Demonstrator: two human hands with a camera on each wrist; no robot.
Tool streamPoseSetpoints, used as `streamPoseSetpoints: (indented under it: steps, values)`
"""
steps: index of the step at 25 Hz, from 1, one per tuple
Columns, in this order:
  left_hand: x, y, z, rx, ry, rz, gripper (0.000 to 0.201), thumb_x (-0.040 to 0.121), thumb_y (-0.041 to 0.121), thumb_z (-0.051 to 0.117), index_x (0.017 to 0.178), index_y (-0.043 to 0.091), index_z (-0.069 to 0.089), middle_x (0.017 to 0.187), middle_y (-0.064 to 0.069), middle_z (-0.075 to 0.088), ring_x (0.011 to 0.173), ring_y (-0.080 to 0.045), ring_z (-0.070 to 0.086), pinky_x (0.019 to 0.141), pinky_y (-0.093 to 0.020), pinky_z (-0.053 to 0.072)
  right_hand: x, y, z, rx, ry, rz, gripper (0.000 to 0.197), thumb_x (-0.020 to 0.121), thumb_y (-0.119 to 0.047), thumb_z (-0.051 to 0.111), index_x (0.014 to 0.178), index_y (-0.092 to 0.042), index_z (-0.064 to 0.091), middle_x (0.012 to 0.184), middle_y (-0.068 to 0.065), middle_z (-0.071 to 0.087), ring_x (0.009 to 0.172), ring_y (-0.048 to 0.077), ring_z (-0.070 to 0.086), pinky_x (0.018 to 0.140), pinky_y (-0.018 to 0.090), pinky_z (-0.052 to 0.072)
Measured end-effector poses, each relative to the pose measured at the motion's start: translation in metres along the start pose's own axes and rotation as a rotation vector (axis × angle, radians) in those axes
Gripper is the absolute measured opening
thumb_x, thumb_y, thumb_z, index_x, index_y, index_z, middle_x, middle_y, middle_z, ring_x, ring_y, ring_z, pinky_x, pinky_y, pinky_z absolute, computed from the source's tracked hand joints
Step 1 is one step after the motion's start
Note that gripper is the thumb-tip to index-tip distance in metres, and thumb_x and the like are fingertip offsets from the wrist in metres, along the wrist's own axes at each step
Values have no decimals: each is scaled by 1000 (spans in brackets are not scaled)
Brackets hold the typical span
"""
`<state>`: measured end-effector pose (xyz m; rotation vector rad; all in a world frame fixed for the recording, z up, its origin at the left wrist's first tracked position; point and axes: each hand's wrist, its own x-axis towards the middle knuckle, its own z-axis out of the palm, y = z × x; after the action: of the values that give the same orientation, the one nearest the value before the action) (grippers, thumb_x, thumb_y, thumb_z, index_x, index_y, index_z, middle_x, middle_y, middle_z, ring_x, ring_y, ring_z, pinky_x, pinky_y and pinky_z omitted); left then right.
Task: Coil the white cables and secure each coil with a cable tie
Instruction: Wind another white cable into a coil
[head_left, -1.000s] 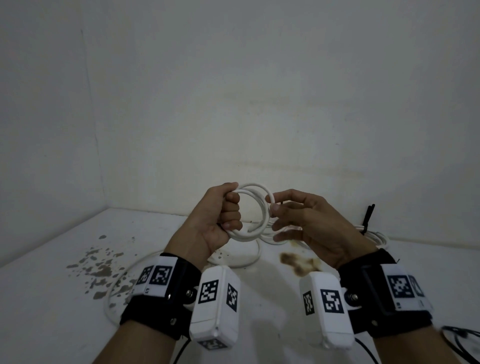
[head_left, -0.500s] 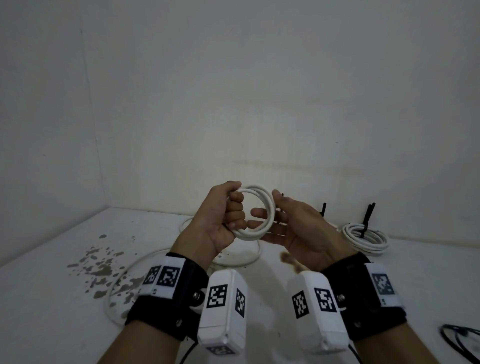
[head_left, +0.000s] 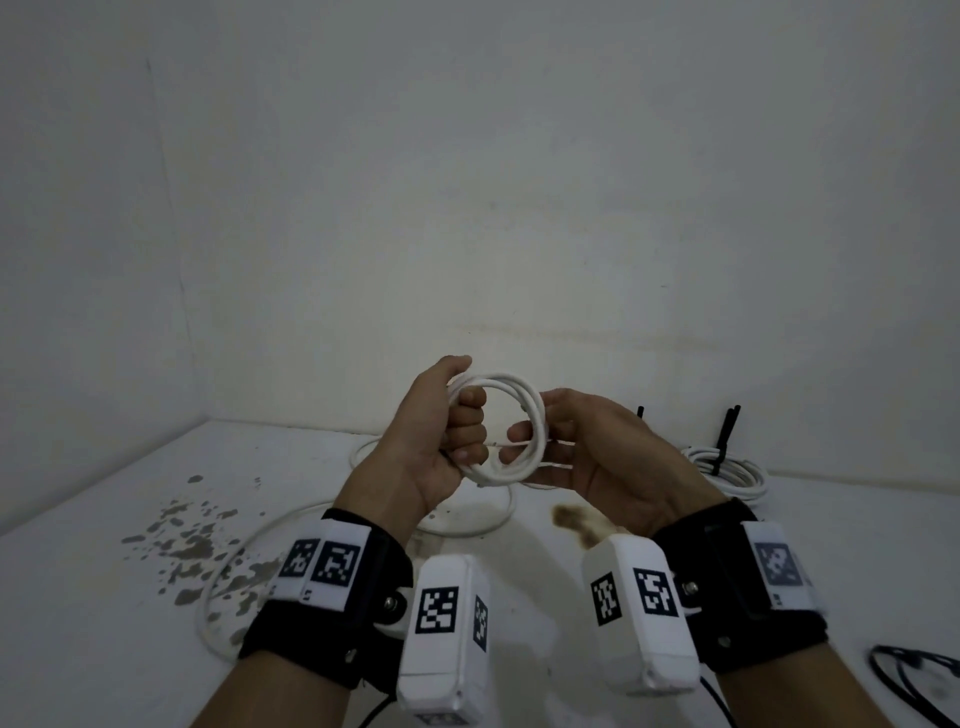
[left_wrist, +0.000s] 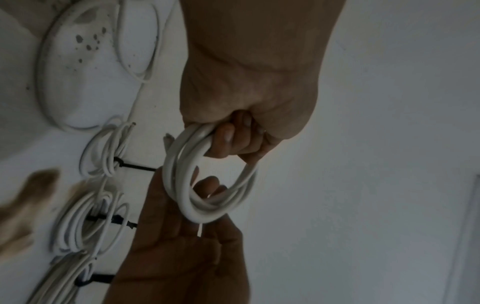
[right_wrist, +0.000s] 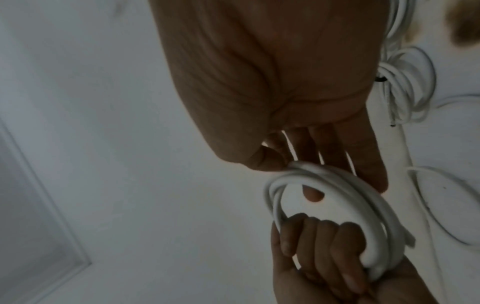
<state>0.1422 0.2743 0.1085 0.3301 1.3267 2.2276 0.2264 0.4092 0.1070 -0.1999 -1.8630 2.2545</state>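
A small coil of white cable (head_left: 530, 410) is held up in front of me, above the table. My left hand (head_left: 447, 426) grips the coil's left side, with its fingers (left_wrist: 228, 135) curled through the loop. My right hand (head_left: 597, 457) pinches the right side, thumb inside the loop and fingers behind it. In the right wrist view the thumb (right_wrist: 265, 158) presses on the coil (right_wrist: 350, 185) and one fingertip shows through the ring. A short cable end sticks out below the coil (left_wrist: 179, 185). No tie is on this coil.
Tied white coils with black cable ties lie at the back right of the table (head_left: 727, 467) (left_wrist: 103, 152) (left_wrist: 85, 222). A loose white cable (left_wrist: 41, 61) loops over the table beneath my hands. Grey spots (head_left: 192, 540) and a brown stain (head_left: 571, 519) mark the surface. A black cable (head_left: 904, 670) lies at the right edge.
My right hand has closed in on the coil's right side, its thumb now inside the loop. The wrists have drawn closer together. The left hand's grip is unchanged.
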Motion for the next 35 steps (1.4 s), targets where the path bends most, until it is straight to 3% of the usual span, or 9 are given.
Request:
streamPoseSetpoints:
  steps: [2, 5, 8, 18, 24, 26, 28, 35]
  values:
    - [-2, -5, 4, 68, -18, -10, 51, 95, 39, 48, 49, 19, 39, 42, 8, 19, 32, -8, 15, 34, -18, 16, 0, -1, 4, 27, 63, 20, 27, 100, -30, 49, 89, -7, 59, 84, 18, 68, 73, 34, 67, 64, 39, 57]
    - [-2, -13, 10, 118, -11, -3, 50, 95, 35, 49, 49, 19, 40, 44, 7, 19, 34, -9, 15, 34, -19, 18, 4, 4, 9, 122, 104, 5, 42, 103, -45, 47, 85, -8, 55, 59, 10, 53, 46, 23, 48, 51, 33, 51]
    - [0, -12, 8, 68, 7, -28, 47, 94, 31, 50, 51, 17, 41, 42, 8, 17, 32, -9, 14, 33, -19, 19, 9, 10, 8, 134, 93, -13, 43, 103, -40, 50, 83, -4, 61, 50, 2, 38, 40, 15, 34, 45, 28, 44]
    - [0, -8, 4, 98, 68, -23, 43, 92, 26, 52, 52, 16, 40, 42, 8, 17, 32, -9, 12, 33, -18, 16, 12, 14, 7, 83, 50, 2, 35, 105, -27, 47, 82, -3, 58, 53, 6, 44, 42, 16, 38, 49, 30, 46]
    - [-3, -8, 7, 110, -57, -20, 45, 100, 31, 46, 59, 12, 47, 43, 7, 22, 33, -8, 18, 34, -20, 25, 3, -3, -3, 75, 44, 41, 33, 106, -26, 44, 86, -4, 57, 58, 8, 46, 42, 19, 41, 48, 33, 49]
    - [-3, -11, 8, 138, -100, -34, 46, 101, 34, 46, 61, 12, 48, 45, 7, 23, 35, -8, 20, 35, -20, 26, 3, -5, -6, 103, 65, 57, 32, 105, -32, 47, 85, -8, 52, 54, 5, 43, 41, 19, 36, 46, 31, 45]
    - [-5, -14, 10, 180, -106, -47, 46, 101, 34, 48, 60, 13, 46, 45, 7, 23, 36, -8, 19, 35, -20, 25, 4, -3, -7, 119, 98, 64, 34, 103, -36, 50, 81, -10, 48, 48, 3, 39, 39, 17, 33, 45, 29, 39]
    - [-3, -15, 6, 184, -115, -94, 44, 101, 34, 48, 64, 11, 49, 44, 8, 23, 34, -7, 20, 35, -20, 27, 11, 3, -11, 169, 146, 88, 37, 106, -32, 45, 77, -8, 48, 46, 5, 40, 37, 17, 33, 41, 26, 40]
